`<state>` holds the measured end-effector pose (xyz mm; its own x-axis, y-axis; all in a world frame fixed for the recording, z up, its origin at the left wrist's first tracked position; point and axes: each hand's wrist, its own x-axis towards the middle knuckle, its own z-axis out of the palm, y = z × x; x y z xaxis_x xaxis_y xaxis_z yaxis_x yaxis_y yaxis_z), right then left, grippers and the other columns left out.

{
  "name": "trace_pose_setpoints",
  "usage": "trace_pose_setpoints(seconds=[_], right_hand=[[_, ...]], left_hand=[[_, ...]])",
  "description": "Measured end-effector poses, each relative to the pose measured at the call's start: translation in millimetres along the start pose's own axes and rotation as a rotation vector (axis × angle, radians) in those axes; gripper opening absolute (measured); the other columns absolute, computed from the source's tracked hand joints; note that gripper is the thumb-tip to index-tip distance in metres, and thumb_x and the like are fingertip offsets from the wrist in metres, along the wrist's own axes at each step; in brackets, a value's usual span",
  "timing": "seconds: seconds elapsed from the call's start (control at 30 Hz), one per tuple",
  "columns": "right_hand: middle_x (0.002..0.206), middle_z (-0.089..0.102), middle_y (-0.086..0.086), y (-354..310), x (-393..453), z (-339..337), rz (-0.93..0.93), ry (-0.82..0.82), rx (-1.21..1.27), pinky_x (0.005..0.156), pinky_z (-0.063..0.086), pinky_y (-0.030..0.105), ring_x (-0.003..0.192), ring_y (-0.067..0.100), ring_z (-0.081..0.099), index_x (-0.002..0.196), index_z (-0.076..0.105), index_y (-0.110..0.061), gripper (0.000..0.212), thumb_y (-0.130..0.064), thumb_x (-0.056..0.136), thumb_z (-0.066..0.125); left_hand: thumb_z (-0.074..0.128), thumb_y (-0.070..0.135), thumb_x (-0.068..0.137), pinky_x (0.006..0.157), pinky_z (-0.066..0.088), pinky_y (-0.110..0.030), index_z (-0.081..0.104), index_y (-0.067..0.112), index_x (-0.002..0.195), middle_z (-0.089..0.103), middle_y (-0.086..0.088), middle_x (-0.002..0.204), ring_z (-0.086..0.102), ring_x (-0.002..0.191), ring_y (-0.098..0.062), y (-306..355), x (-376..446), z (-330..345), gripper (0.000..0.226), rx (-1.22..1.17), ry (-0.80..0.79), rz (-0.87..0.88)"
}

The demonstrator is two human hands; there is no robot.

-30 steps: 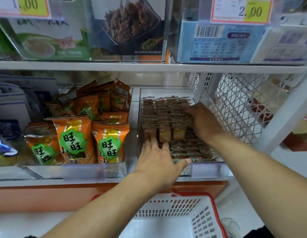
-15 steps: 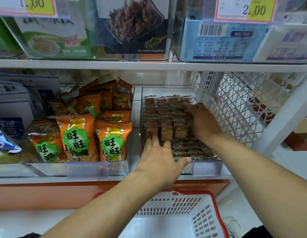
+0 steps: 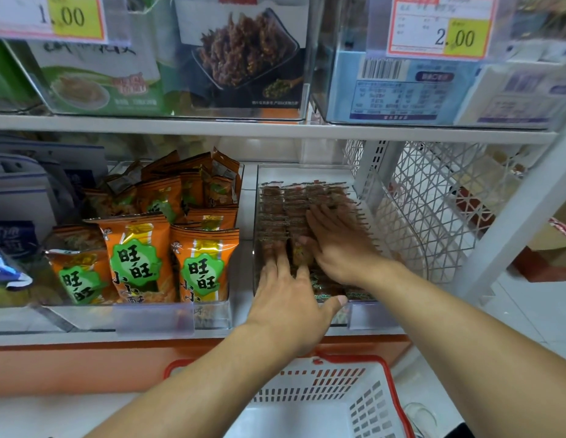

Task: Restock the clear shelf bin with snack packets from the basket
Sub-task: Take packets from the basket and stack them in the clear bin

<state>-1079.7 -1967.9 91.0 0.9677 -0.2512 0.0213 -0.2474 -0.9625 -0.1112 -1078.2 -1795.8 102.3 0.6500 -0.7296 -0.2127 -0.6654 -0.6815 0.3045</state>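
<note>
white shelf | red-rimmed white basket on the floor below | clear shelf bin full of small brown snack packets | orange snack bags in the next bin | left hand flat, fingers spread, pressing packets | right hand flat, fingers straight, on packets

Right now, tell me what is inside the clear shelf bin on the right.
The clear plastic shelf bin holds rows of small brown snack packets. The left hand and right hand lie flat on them, hiding the packets beneath. The bin's floor is covered.
</note>
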Motion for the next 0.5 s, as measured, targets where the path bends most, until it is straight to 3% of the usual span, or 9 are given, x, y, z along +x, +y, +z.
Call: trace_pose_setpoints(seconds=[0.13, 0.27, 0.4, 0.5], right_hand=[[0.170, -0.005, -0.002, 8, 5, 7, -0.064, -0.011, -0.040, 0.124, -0.012, 0.034, 0.154, 0.011, -0.013, 0.161, 0.003, -0.016, 0.072, -0.058, 0.104, 0.012], [0.168, -0.008, -0.009, 12, 6, 7, -0.083, -0.008, 0.013, 0.122, -0.015, 0.031, 0.153, 0.009, -0.017, 0.161, 0.001, -0.020, 0.094, -0.079, 0.088, 0.005], [0.169, -0.010, -0.007, 15, 7, 8, -0.114, 0.016, -0.086, 0.123, -0.015, 0.036, 0.154, 0.016, -0.017, 0.161, -0.003, -0.022, 0.097, -0.076, 0.090, 0.036], [0.170, -0.006, -0.005, 11, 6, 10, -0.108, 0.053, -0.098, 0.125, -0.009, 0.042, 0.155, 0.020, -0.012, 0.161, -0.003, -0.024, 0.093, -0.073, 0.093, 0.037]], left_hand=[[0.029, 0.078, 0.093, 0.127, 0.000, -0.046, 0.010, 0.010, 0.163, -0.013, -0.021, 0.169, -0.007, 0.156, -0.037, 0, 0, 2, 0.099, 0.047, -0.007, 0.006], [0.027, 0.080, 0.092, 0.128, -0.001, -0.045, 0.001, 0.005, 0.162, -0.017, -0.021, 0.168, -0.009, 0.157, -0.035, -1, 3, 3, 0.105, 0.067, -0.017, 0.006], [0.025, 0.081, 0.092, 0.127, -0.001, -0.045, 0.004, 0.000, 0.161, -0.017, -0.023, 0.167, -0.009, 0.157, -0.036, -1, 4, 3, 0.109, 0.080, -0.023, -0.002], [0.028, 0.082, 0.091, 0.126, 0.000, -0.045, 0.004, -0.002, 0.160, -0.015, -0.024, 0.167, -0.010, 0.156, -0.038, 0, 2, 1, 0.112, 0.068, -0.007, -0.018]])
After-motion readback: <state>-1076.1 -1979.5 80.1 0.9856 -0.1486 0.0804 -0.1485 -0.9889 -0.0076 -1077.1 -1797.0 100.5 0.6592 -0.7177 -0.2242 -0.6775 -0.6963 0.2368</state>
